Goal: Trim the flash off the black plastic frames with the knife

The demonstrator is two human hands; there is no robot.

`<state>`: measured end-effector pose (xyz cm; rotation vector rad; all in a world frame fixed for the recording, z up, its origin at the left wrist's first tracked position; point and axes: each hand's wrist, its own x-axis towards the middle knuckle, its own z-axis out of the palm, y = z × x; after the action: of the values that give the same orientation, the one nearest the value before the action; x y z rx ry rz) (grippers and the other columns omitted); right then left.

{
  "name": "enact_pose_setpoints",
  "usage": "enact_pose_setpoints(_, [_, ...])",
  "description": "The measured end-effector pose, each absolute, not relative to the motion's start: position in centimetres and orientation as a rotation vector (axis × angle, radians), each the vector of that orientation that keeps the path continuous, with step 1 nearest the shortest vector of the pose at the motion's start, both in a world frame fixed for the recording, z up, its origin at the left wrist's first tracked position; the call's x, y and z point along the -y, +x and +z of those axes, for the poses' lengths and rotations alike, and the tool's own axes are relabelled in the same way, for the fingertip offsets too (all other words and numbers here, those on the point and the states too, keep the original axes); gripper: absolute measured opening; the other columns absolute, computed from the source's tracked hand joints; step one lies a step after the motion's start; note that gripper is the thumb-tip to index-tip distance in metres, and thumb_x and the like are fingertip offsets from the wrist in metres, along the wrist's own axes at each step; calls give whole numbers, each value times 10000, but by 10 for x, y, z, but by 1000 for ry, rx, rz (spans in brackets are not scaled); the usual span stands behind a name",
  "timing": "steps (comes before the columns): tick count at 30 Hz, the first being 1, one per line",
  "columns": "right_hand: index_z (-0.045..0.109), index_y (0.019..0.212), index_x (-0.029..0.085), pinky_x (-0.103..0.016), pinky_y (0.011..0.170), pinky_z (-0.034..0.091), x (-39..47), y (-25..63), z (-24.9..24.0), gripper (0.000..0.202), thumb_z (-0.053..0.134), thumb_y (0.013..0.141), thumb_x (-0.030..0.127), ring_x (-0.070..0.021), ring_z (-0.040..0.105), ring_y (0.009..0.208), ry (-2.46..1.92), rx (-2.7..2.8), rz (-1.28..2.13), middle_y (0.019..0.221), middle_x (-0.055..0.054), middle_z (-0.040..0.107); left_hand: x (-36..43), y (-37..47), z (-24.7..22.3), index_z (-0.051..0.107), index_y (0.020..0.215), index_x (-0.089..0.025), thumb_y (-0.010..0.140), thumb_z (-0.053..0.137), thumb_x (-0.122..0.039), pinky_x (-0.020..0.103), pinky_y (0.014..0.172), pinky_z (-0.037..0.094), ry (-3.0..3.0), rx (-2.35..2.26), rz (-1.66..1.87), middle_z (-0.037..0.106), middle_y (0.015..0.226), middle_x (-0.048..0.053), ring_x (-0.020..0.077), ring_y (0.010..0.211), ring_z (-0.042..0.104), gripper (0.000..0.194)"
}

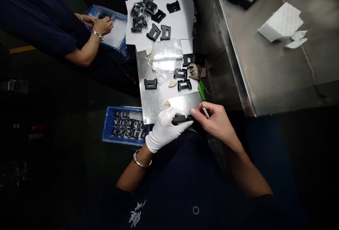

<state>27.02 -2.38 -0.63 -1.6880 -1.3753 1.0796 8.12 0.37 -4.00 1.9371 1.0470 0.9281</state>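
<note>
My left hand [165, 129], in a white glove, is closed around a black plastic part [182, 118] just off the table's near edge. My bare right hand [215, 120] has its thumb and fingertips at the part's right end. A slim pale stick-like tool [205, 111] pokes out between the right fingers; its working end is hidden. Past my hands, similar black plastic frames [184, 84] lie on white paper, beside a beige wedge-shaped piece [172, 83]. A green air blow gun [202, 89] rests at the table's right side.
Clear plastic bags [167, 51] are stacked mid-table, with bagged black parts [139, 23] farther back. Bagged parts fill a blue bin [104, 140] at left. A co-worker's hands [102, 25] hold something over another bin. A metal bench [265, 67] stands at right.
</note>
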Motion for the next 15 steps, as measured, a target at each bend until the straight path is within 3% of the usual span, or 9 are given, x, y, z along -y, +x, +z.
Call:
enact_pose_setpoints(3, [642, 725, 170, -244, 539, 369, 25, 275, 0, 346, 638, 944, 438, -102, 450, 590, -1584, 1386, 1107, 634, 20, 514, -3, 81, -35, 645, 828, -214, 763, 874, -360, 315, 617, 547, 1646, -1111, 850, 680, 778, 4, 165, 685, 652, 279])
enact_pose_setpoints(8, [700, 783, 177, -239, 538, 413, 30, 276, 12, 275, 695, 912, 419, -111, 503, 588, -1501, 1382, 1118, 670, 2, 596, -3, 78, -25, 639, 790, -206, 718, 904, -347, 249, 518, 492, 1389, -1081, 793, 638, 714, -24, 115, 596, 584, 309])
enact_pose_setpoints(15, [721, 826, 187, -233, 512, 394, 33, 273, 16, 226, 715, 902, 399, -100, 475, 556, -1483, 1334, 1124, 649, 13, 566, -4, 78, -22, 651, 786, -199, 711, 907, -347, 249, 538, 520, 1405, -1093, 812, 664, 719, -27, 117, 608, 609, 305])
